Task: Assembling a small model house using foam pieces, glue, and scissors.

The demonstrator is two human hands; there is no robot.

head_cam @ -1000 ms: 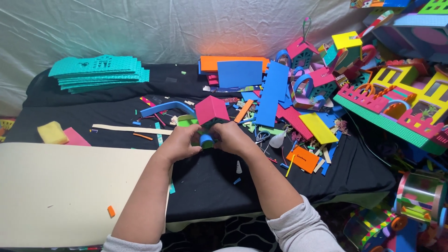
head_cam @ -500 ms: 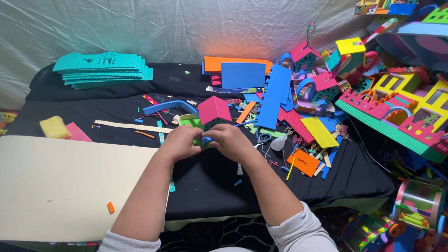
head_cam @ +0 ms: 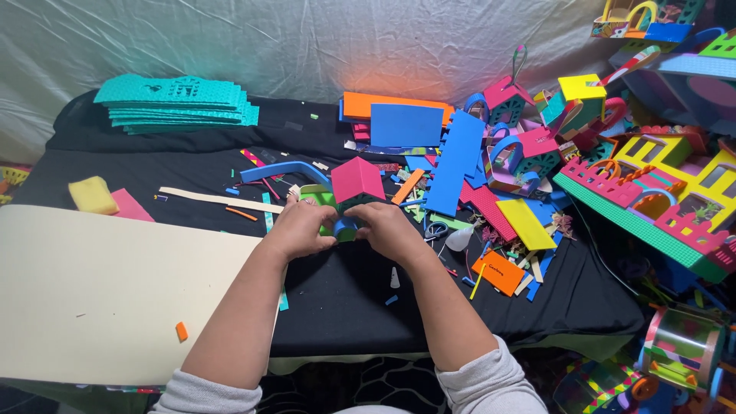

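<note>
Head view shows a small foam house (head_cam: 351, 201), pink-roofed with green walls, held near the middle of the table (head_cam: 337, 307) on its black cloth. The left hand (head_cam: 300, 228) is wrapped around the house's left wall, fingers curled onto it; the right hand (head_cam: 389, 226) is pressed against the right side, fingers bent onto the base. A blue arch piece (head_cam: 344, 228) is pinched between both sets of fingertips at the front wall, seemingly so that it is kept flush while the house is steadied from both sides. The roof is left uncovered, so the grip is taken low on the walls.

A cream sheet (head_cam: 100, 299) is laid over the table's left edge. Teal sheets (head_cam: 178, 101) are stacked at the far left corner. A blue slab (head_cam: 406, 125) on an orange one lies toward the far edge, with loose scraps and finished houses (head_cam: 652, 192) crowded along the right edge.
</note>
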